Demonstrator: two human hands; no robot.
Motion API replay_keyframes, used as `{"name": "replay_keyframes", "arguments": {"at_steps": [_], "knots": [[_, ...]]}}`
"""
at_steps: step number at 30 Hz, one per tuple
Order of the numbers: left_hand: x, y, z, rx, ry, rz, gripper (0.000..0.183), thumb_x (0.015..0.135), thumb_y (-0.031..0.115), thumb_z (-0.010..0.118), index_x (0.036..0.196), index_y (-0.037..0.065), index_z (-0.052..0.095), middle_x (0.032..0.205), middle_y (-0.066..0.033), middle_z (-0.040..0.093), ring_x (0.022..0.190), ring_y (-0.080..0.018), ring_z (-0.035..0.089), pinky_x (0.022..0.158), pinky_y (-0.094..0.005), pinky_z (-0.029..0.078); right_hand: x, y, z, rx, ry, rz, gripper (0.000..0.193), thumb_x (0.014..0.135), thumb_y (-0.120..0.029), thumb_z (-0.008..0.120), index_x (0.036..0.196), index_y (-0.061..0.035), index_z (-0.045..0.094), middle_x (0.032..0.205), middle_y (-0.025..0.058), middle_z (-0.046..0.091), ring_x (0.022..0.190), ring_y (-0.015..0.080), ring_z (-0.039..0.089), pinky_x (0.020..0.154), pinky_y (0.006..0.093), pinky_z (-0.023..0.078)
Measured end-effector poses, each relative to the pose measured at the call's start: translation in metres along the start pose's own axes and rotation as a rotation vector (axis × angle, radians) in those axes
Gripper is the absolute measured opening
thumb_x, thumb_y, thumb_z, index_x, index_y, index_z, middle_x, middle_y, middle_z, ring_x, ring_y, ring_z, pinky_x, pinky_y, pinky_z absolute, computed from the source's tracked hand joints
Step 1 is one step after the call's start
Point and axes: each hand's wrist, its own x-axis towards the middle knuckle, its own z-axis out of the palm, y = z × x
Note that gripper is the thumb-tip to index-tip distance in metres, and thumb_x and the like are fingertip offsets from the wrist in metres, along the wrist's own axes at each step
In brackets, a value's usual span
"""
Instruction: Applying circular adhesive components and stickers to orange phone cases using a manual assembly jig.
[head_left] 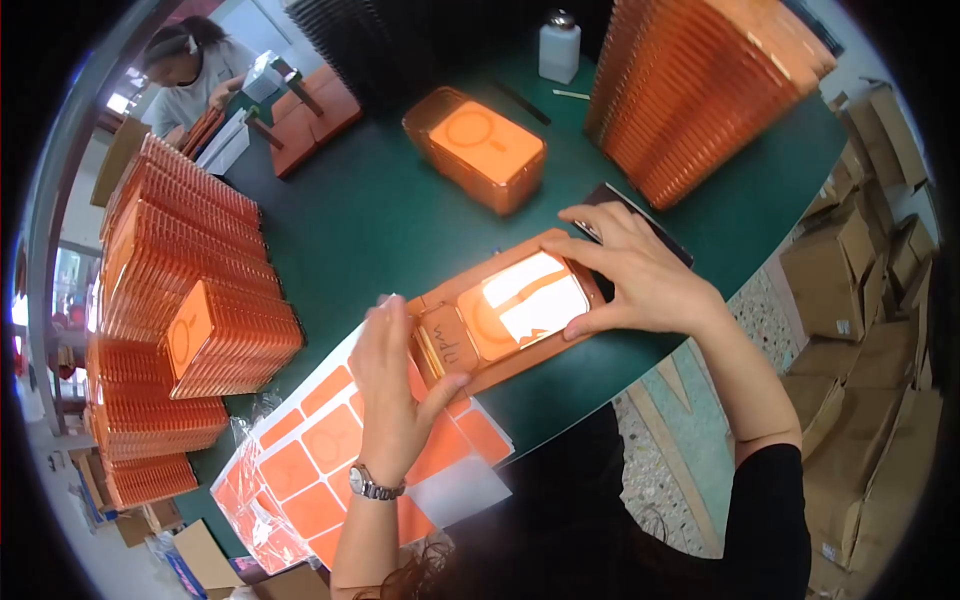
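Observation:
In front of me an orange jig [495,375] lies slantwise on the green table, with raised writing strokes at its left end. A glossy orange phone-sized panel [492,335] sits in it, reflecting bright white light. My right hand [640,275] spans the panel's right end, index finger on the far edge and thumb on the near edge. At the jig's left end my left hand [388,375], with a watch on its wrist, has its fingers stretched and thumb apart. Beneath that hand lies a sheet of orange stickers [300,470] on white backing.
An orange tray [420,125] bearing an orange panel stands beyond the jig. Tall stacks of orange trays rise at the left [190,220] and far right [690,100]. A white pump bottle [559,50] stands at the back. Cardboard boxes [830,260] fill the right; a person [205,75] works far left.

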Motion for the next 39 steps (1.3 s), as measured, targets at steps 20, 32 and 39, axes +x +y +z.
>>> {"name": "replay_keyframes", "arguments": {"at_steps": [20,32,39], "knots": [[-0.043,-0.009,-0.039,-0.323,0.157,-0.030,0.084,0.085,0.016,0.079,0.157,0.009,0.036,0.165,-0.0233,0.022,0.150,-0.0404,0.030,0.118,-0.0513,0.031,0.147,-0.002,-0.011,-0.163,0.464,0.290,0.085,0.074,-0.053,0.082,0.134,0.0028,0.059,0.126,0.0201,0.059,0.118,0.0341,0.062,0.101,0.0399,0.048],[-0.184,-0.021,-0.068,-0.343,0.258,-0.512,0.029,0.089,0.000,0.068,0.118,-0.002,0.069,0.113,-0.0181,0.071,0.107,-0.0320,0.067,0.093,-0.0381,0.052,0.163,-0.011,-0.001,-0.427,0.157,0.415,0.088,0.072,-0.070,0.074,0.119,0.0034,0.065,0.123,0.0243,0.061,0.109,0.0396,0.066,0.093,0.0459,0.054],[-0.167,-0.047,-0.057,-0.299,0.316,-0.442,0.028,0.094,-0.004,0.059,0.121,-0.002,0.066,0.115,-0.0193,0.070,0.109,-0.0335,0.067,0.094,-0.0389,0.052,0.117,-0.096,0.018,0.102,0.341,-0.057,0.050,0.095,-0.033,0.068,0.129,0.0024,0.058,0.121,0.0160,0.062,0.108,0.0301,0.064,0.095,0.0382,0.052]]}}
